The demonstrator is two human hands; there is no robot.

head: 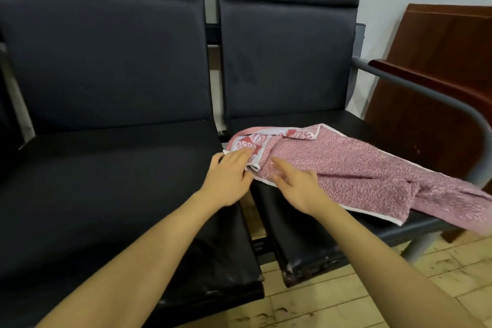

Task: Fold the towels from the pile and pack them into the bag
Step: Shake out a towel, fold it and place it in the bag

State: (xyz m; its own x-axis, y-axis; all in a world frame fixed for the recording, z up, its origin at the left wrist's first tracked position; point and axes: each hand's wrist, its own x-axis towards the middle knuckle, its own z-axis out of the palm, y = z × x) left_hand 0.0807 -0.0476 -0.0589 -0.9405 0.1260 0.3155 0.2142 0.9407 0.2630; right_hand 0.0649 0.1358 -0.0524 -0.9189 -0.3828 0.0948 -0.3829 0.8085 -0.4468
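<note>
I've got one pink towel (346, 170) spread across the right-hand seat (306, 242), and it runs long from its near-left end by my hands out to the far right, where its tail droops over the seat's edge under the grey armrest (436, 93). That long axis is what matters: it slants away to my right, so the free end is well off from both hands. My left hand (226, 178) sits at the towel's left end, fingers (241, 154) loosely curled and touching the printed red-and-white border, which is turned over there; I can't tell whether it actually pinches the cloth. My right hand (295, 186) lies just beside it, fingers spread wide and flat on the towel's near edge, gripping nothing that I can see. Both hands are bunched at one end, then. The right one is nearer the far tail, so I judge it should travel along the towel to fetch that end back. No pile and no bag in view here.
</note>
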